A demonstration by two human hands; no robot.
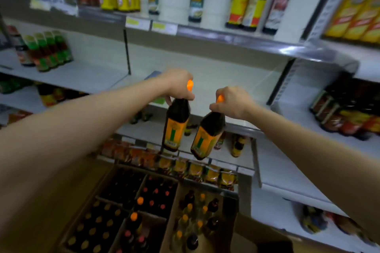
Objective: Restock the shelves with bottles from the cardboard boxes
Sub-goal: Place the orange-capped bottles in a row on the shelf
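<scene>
My left hand (178,86) grips the neck of a dark bottle (175,125) with an orange cap and an orange label. A second, matching bottle (207,135) hangs tilted from my right hand (231,102), which grips its neck too. Both bottles are in the air in front of a white shelf (205,80) at mid height, bare where my hands are. Below, open cardboard boxes (115,172) hold several dark bottles with orange and red caps, standing upright.
The top shelf (205,33) carries tall dark sauce bottles and yellow packs. Green-capped bottles (49,51) stand at the left of the middle shelf. Red and yellow bottles (345,113) fill the right bay. Lower shelves hold small jars and pouches.
</scene>
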